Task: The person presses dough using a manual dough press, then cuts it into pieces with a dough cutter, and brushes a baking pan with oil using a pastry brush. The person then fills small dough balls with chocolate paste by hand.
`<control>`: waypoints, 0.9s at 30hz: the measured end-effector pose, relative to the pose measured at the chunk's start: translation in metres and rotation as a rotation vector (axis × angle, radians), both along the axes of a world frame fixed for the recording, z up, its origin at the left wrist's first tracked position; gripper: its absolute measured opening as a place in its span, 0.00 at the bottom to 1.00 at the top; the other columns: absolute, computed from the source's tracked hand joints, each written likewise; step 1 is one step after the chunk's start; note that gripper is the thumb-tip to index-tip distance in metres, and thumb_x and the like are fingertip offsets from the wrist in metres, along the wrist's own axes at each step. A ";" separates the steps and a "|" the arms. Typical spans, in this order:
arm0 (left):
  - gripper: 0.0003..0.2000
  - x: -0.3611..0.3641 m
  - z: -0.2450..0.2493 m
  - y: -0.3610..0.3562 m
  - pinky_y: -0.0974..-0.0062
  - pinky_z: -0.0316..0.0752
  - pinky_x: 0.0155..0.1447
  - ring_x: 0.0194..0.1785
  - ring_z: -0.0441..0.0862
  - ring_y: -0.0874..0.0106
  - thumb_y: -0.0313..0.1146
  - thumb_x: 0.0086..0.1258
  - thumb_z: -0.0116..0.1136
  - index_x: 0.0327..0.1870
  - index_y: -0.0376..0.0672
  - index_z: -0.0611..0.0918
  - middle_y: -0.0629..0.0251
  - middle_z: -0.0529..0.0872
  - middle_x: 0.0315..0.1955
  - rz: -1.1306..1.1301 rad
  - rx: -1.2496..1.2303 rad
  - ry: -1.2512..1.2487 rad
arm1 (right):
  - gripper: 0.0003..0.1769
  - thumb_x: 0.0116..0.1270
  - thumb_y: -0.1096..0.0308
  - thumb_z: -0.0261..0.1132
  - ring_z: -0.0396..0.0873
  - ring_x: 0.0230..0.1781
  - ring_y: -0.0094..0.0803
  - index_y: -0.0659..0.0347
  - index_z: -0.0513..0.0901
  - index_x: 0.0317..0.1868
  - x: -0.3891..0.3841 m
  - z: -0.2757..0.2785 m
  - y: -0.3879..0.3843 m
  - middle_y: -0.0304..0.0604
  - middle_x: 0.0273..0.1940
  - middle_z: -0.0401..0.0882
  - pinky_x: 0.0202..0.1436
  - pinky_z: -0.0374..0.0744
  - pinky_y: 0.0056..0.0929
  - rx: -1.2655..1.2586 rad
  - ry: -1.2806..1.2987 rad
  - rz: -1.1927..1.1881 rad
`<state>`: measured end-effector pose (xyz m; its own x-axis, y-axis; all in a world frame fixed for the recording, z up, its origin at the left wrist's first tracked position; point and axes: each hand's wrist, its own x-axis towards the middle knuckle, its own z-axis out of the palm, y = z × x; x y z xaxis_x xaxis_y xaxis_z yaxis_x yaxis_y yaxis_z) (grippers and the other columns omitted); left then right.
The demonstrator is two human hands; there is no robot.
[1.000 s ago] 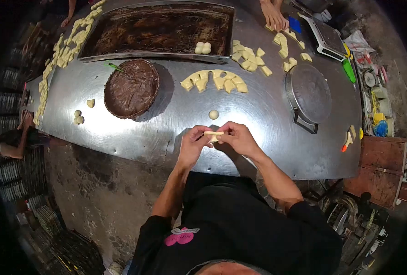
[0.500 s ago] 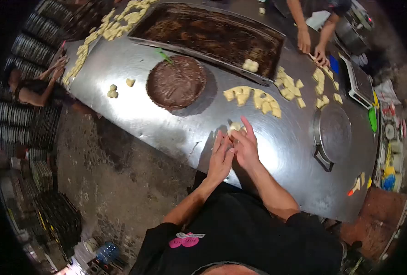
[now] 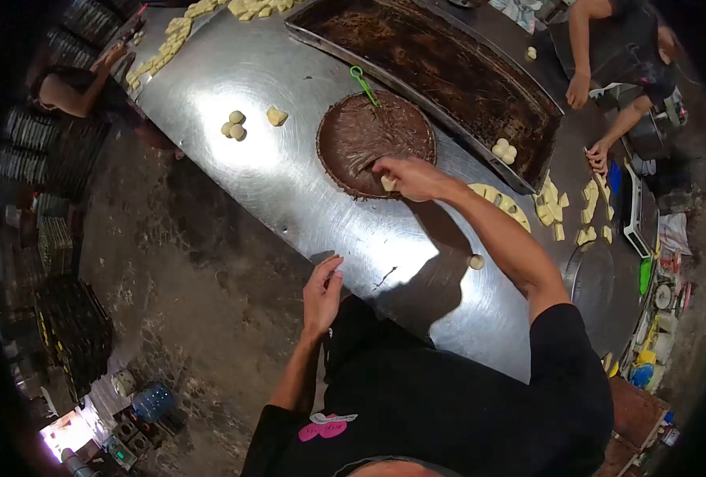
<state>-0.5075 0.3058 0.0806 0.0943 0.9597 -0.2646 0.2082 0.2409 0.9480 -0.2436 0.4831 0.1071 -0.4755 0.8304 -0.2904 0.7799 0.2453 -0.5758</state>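
Note:
My right hand is closed on a pale dough piece at the near rim of a round pan of brown, chocolate-like filling. A green-handled tool stands in that filling. My left hand hangs by the table's near edge, fingers stretched out and holding nothing. A small dough ball lies on the metal table, to the near side of my right forearm. Cut dough pieces lie partly hidden behind that forearm. Further left are a cluster of dough balls and a single dough piece.
A long dark baking tray lies beyond the pan, with a dough-ball cluster in its corner. A co-worker's hand touches dough strips at the right, near a scale. Another person works at the far left.
My hands have parted. The right reached forward and left to the pan with a dough piece; the left drew back toward the table edge. A dough ball now lies on the table. The view shifted.

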 end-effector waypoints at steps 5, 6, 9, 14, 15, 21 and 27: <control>0.14 0.006 -0.009 0.022 0.75 0.71 0.61 0.56 0.78 0.71 0.28 0.75 0.51 0.57 0.35 0.79 0.59 0.81 0.55 -0.019 -0.104 -0.125 | 0.27 0.60 0.78 0.54 0.79 0.50 0.57 0.56 0.74 0.62 -0.006 -0.009 0.002 0.59 0.47 0.82 0.52 0.76 0.47 -0.053 0.026 -0.049; 0.14 0.012 -0.011 0.026 0.73 0.72 0.61 0.56 0.78 0.71 0.29 0.76 0.51 0.58 0.33 0.78 0.58 0.81 0.55 -0.053 -0.147 -0.203 | 0.26 0.60 0.77 0.55 0.79 0.50 0.56 0.58 0.73 0.62 -0.007 -0.010 0.001 0.59 0.47 0.82 0.52 0.76 0.46 -0.040 0.061 -0.069; 0.15 0.046 -0.003 0.040 0.73 0.75 0.58 0.57 0.79 0.69 0.30 0.77 0.49 0.59 0.34 0.78 0.57 0.81 0.54 0.018 -0.252 -0.483 | 0.27 0.59 0.81 0.54 0.81 0.43 0.37 0.61 0.73 0.62 -0.006 0.016 -0.013 0.47 0.44 0.82 0.49 0.79 0.37 -0.454 0.478 -0.358; 0.15 0.093 0.026 0.042 0.72 0.77 0.57 0.54 0.80 0.68 0.31 0.76 0.51 0.58 0.32 0.76 0.56 0.82 0.50 0.183 -0.363 -0.895 | 0.30 0.58 0.84 0.54 0.83 0.40 0.29 0.69 0.71 0.64 0.001 0.041 -0.085 0.47 0.46 0.82 0.37 0.84 0.25 -0.942 1.310 -0.653; 0.13 0.098 0.029 0.037 0.70 0.78 0.58 0.53 0.81 0.68 0.30 0.76 0.52 0.56 0.32 0.76 0.57 0.82 0.47 0.163 -0.320 -0.845 | 0.28 0.59 0.84 0.53 0.83 0.44 0.30 0.69 0.71 0.63 0.005 0.044 -0.101 0.47 0.48 0.81 0.38 0.85 0.27 -0.938 1.322 -0.693; 0.08 0.126 0.040 0.004 0.75 0.79 0.49 0.43 0.83 0.74 0.28 0.73 0.56 0.46 0.34 0.80 0.62 0.83 0.40 0.171 -0.269 -0.778 | 0.24 0.62 0.83 0.57 0.81 0.50 0.30 0.67 0.74 0.61 0.036 0.038 -0.189 0.45 0.51 0.80 0.51 0.80 0.23 -0.589 1.426 -0.981; 0.10 0.155 0.053 -0.039 0.75 0.78 0.50 0.46 0.81 0.74 0.24 0.69 0.59 0.49 0.35 0.82 0.60 0.82 0.45 -0.127 0.058 -0.382 | 0.21 0.66 0.80 0.58 0.84 0.47 0.34 0.66 0.76 0.60 0.030 0.052 -0.269 0.52 0.52 0.81 0.46 0.84 0.29 0.400 0.488 -0.797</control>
<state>-0.3523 0.2667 0.1331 0.2939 0.9464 -0.1337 -0.1369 0.1801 0.9741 -0.2140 0.2138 0.1588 0.2666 0.9511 0.1563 0.5028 0.0011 -0.8644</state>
